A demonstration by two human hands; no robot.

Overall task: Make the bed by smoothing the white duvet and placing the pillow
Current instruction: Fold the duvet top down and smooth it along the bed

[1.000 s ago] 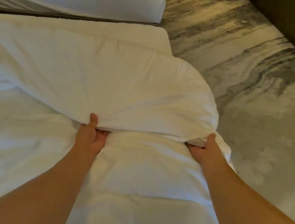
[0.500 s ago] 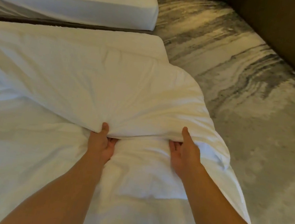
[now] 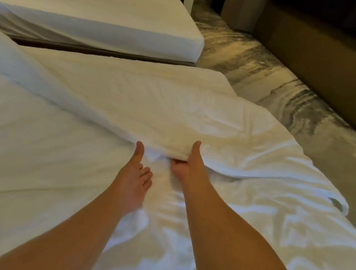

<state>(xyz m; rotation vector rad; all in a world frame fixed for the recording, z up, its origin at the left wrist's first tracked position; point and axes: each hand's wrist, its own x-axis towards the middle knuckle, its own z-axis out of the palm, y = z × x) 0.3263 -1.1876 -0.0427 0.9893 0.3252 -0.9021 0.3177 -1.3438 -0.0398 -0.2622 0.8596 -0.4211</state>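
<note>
Head view: our hands on the white duvet (image 3: 132, 96), mid-frame.
Our right hand (image 3: 187, 166) pinches its fold; whether our left hand (image 3: 136, 174) grips, we cannot tell.

A duvet (image 3: 32, 155) fills the foreground. Its far part lies doubled over the near part in a fold (image 3: 164, 114), whose edge runs across the middle. Two hands sit side by side at that edge. The left hand (image 3: 136, 174) has its thumb touching it. The right hand (image 3: 187, 166) has its thumb on top and fingers underneath. A second bed (image 3: 111, 18) lies behind. The floor (image 3: 300, 120) runs along the right, with a low bench (image 3: 330, 71) beyond it.
</note>
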